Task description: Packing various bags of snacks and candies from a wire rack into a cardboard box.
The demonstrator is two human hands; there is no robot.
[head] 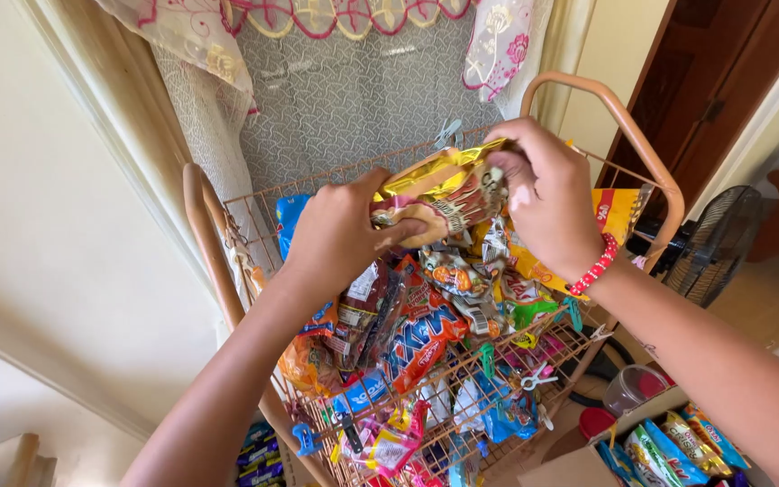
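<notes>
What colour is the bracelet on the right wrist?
Red beads with some white, on the bracelet; head view.

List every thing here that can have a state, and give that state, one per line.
Left hand: closed on the gold snack packet.
Right hand: pinching the packet's top end.
Gold snack packet: held up between both hands, crumpled.
Wire rack: tilted, hung with clipped snack packets.
Cardboard box: open, packets inside.
Fan: standing; running or not, cannot tell.
</notes>
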